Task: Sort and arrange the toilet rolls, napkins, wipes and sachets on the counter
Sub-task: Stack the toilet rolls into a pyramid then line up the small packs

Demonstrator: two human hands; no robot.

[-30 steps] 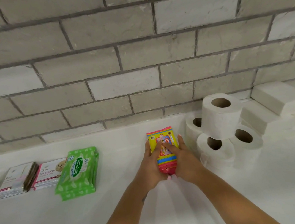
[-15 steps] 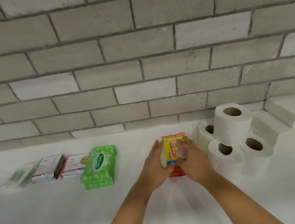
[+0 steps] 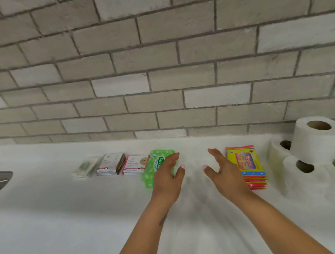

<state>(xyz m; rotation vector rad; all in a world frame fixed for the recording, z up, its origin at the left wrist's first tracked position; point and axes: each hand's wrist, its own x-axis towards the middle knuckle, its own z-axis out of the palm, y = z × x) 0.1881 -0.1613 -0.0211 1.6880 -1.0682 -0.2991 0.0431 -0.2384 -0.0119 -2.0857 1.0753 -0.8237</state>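
Both hands, left hand (image 3: 166, 182) and right hand (image 3: 225, 172), seemingly hold nothing.

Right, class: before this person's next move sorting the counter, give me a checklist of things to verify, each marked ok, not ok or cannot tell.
1. Left hand free, holding nothing: ok.
2. Right hand free, fingers spread: ok.
3. Yellow and red packs lying on the counter, released: ok.
4. Toilet rolls stacked and standing: ok.
5. Green wipes pack square with the sachets: cannot tell, the left hand covers part of it.
6. Napkins in place: cannot tell, not in view.
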